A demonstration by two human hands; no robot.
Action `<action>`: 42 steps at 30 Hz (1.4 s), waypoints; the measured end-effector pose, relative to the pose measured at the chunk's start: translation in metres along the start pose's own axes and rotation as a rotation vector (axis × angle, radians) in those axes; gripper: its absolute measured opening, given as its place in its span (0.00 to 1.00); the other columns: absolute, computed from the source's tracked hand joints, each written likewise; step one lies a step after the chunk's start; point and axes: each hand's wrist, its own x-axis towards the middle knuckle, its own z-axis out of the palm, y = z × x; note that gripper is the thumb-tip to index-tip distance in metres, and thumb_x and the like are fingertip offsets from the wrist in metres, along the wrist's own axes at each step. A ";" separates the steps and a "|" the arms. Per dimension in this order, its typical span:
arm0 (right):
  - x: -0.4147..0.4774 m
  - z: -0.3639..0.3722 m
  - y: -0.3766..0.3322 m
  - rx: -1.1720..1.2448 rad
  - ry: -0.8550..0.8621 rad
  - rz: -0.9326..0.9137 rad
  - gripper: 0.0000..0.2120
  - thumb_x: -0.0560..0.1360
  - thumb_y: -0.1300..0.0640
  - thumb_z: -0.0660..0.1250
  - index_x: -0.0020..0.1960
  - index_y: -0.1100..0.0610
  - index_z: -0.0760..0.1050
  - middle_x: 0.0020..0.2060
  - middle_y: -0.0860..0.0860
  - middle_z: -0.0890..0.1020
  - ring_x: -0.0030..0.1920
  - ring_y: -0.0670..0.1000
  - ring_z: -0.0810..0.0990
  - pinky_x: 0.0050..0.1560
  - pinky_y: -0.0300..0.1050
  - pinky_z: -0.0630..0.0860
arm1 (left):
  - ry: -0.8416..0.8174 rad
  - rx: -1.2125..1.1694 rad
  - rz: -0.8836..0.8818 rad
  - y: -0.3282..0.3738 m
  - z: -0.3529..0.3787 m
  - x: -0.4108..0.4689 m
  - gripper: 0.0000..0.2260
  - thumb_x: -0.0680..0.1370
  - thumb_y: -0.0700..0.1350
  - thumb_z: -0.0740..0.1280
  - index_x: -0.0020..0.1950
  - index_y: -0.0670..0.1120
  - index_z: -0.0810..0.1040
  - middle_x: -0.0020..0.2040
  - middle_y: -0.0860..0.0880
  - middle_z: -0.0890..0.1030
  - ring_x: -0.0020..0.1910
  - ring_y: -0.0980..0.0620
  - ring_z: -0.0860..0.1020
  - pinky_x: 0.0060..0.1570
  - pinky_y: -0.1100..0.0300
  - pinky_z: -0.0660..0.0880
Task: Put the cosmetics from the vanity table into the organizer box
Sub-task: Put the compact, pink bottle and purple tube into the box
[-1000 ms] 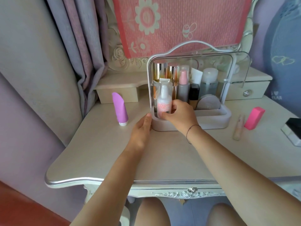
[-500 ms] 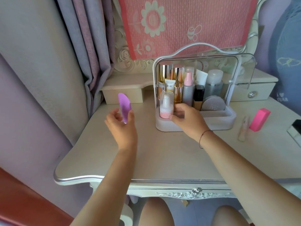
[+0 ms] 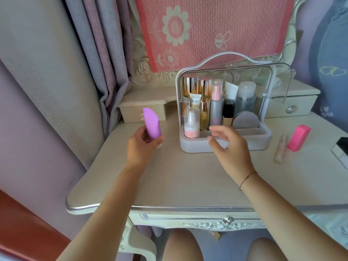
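The organizer box [image 3: 261, 141] stands at the back middle of the vanity table [image 3: 184, 178], its clear lid swung open to the right. Several bottles and tubes stand inside; a small pump bottle with a pink label [image 3: 191, 125] is at its front left. My left hand [image 3: 140, 147] is shut around the lower part of a purple tube [image 3: 152, 124], left of the box. My right hand [image 3: 228, 146] hovers open in front of the box, holding nothing. On the table to the right lie a slim clear tube [image 3: 280, 148] and a pink stick [image 3: 298, 137].
A dark flat case [image 3: 341, 149] sits at the table's right edge. Small drawers [image 3: 143, 112] flank the box at the back. Grey-purple curtains [image 3: 105, 53] hang to the left, and a pink flowered cloth [image 3: 207, 29] covers the mirror behind.
My right hand let go of the pump bottle inside the box and drew back, fingers apart. My left hand left the box's edge, reached left and closed on the purple tube.
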 end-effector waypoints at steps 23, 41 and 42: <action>0.063 -0.040 -0.004 0.113 -0.146 0.091 0.10 0.75 0.61 0.67 0.55 0.65 0.77 0.50 0.60 0.83 0.52 0.58 0.82 0.49 0.56 0.82 | -0.016 0.021 0.173 0.033 0.076 -0.059 0.14 0.79 0.49 0.61 0.62 0.48 0.75 0.58 0.52 0.77 0.59 0.55 0.75 0.59 0.66 0.68; 0.082 -0.017 0.029 -0.117 -0.289 0.115 0.07 0.74 0.60 0.67 0.44 0.65 0.73 0.44 0.62 0.82 0.48 0.62 0.80 0.54 0.60 0.77 | -0.140 0.082 0.115 0.027 0.076 -0.055 0.15 0.81 0.47 0.56 0.62 0.42 0.76 0.61 0.45 0.78 0.63 0.49 0.73 0.66 0.51 0.67; 0.082 -0.017 0.029 -0.130 -0.296 0.115 0.07 0.74 0.60 0.67 0.45 0.65 0.73 0.44 0.62 0.82 0.48 0.62 0.80 0.54 0.59 0.77 | -0.131 0.084 0.114 0.027 0.076 -0.056 0.15 0.81 0.47 0.57 0.63 0.43 0.76 0.62 0.46 0.77 0.63 0.51 0.73 0.66 0.53 0.67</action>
